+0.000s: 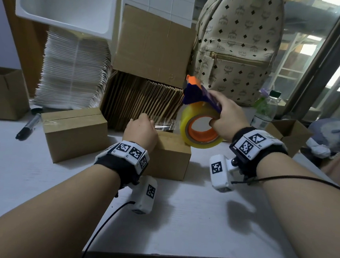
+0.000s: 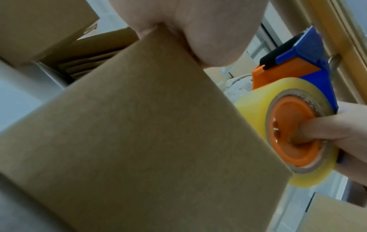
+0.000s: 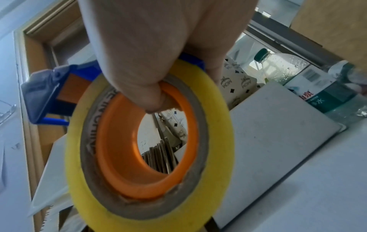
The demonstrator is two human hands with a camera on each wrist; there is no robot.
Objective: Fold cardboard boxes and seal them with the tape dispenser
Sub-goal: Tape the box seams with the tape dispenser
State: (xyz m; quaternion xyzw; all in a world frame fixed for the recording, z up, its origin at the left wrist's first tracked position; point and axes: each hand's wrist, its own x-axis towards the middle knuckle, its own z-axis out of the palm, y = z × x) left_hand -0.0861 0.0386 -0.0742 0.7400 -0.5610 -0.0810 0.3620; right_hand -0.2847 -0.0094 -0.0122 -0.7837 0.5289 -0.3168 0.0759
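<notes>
Matt brown cardboard box (image 1: 168, 159). Tape dispenser (image 1: 196, 98) in smooth blue and orange plastic; glossy yellowish tape roll (image 1: 201, 129). Counter (image 1: 197, 224) seen as matt white.

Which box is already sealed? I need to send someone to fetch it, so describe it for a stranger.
Start at the tall stack of white sheets at the table's back left. Just in front sits a closed cardboard box, a black marker to its left. Unlike the box under the left hand, nobody touches it.

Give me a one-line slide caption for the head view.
Right hand holds tape dispenser above small box steadied by left hand.
</notes>
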